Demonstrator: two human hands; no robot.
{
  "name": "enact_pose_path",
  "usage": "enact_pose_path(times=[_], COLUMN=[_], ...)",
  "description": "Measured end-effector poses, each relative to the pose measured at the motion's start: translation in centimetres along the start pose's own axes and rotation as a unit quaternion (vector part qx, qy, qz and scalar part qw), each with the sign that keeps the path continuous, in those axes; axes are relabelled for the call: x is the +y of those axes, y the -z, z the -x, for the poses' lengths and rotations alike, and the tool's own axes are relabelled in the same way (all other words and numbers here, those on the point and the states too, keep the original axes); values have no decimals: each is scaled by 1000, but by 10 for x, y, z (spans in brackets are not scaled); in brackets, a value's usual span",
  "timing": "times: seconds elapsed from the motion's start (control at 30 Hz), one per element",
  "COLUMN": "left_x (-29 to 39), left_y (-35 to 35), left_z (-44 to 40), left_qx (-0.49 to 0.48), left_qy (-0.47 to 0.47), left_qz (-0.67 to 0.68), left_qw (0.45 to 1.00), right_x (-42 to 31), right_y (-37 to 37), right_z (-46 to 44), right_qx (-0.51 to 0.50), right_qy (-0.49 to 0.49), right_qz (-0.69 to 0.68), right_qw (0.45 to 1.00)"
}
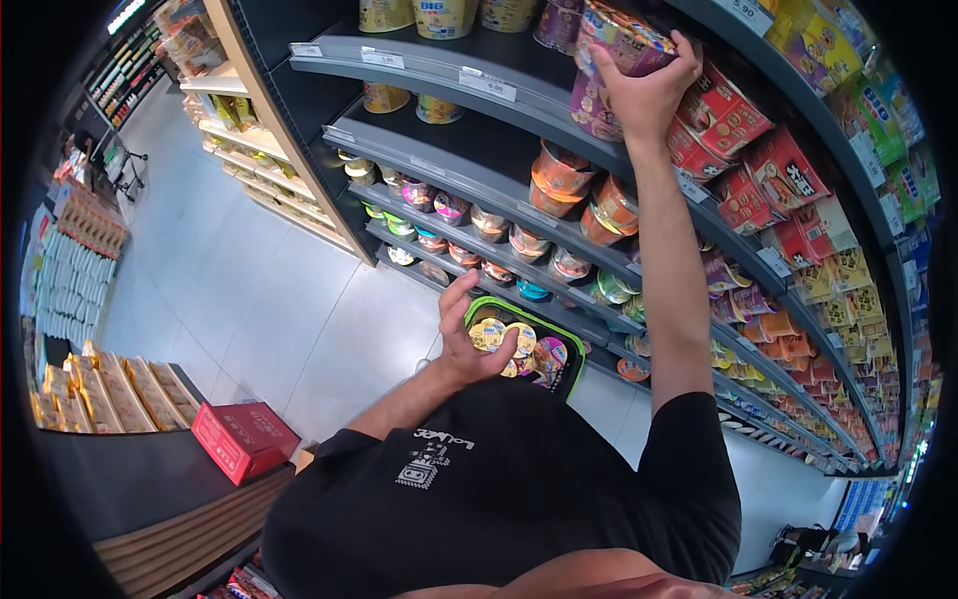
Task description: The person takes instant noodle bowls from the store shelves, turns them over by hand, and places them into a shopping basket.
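My right hand (647, 92) reaches up to a shelf with its fingers wrapped around a purple noodle pack (611, 35). The pack's lower part shows below my thumb, and the palm side of my hand is hidden. Red boxed noodles (723, 110) stand just to the right of that hand. Lower down, my left hand (467, 339) hangs with its fingers apart and nothing in them. It is over the near left side of a green-rimmed basket (573, 344), which stands on the floor. Yellow-lidded noodle cups (489, 332) and a purple-lidded cup (551, 351) lie inside the basket.
Curved grey shelves (429, 62) run ahead and to the right, stocked with cups and packs. Orange noodle bowls (559, 180) sit on a lower shelf. A red box (244, 439) rests on a dark display at the left. Pale tiled floor (269, 290) stretches leftward.
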State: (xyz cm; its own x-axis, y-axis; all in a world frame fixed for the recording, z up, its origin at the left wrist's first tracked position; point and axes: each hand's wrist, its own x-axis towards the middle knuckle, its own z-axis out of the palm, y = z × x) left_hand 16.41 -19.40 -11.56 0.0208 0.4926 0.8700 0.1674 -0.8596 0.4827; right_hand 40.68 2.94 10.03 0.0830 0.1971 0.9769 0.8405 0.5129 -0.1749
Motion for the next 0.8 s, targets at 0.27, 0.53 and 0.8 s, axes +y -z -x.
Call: enact_pose_path(times=[0.27,0.53,0.8], left_x=[0,6,12], left_y=[11,10,-5], left_z=[11,7,16], left_qx=[24,7,-24], left_qy=[39,34,59], left_qz=[-8,39,59], left_qw=[999,999,996], right_x=[12,6,-22], right_y=[-4,1,15], right_z=[-10,8,12], right_qx=[-34,-52,-58], right_qy=[-79,-110,-105], right_qz=[64,83,77], right_qw=[994,989,990])
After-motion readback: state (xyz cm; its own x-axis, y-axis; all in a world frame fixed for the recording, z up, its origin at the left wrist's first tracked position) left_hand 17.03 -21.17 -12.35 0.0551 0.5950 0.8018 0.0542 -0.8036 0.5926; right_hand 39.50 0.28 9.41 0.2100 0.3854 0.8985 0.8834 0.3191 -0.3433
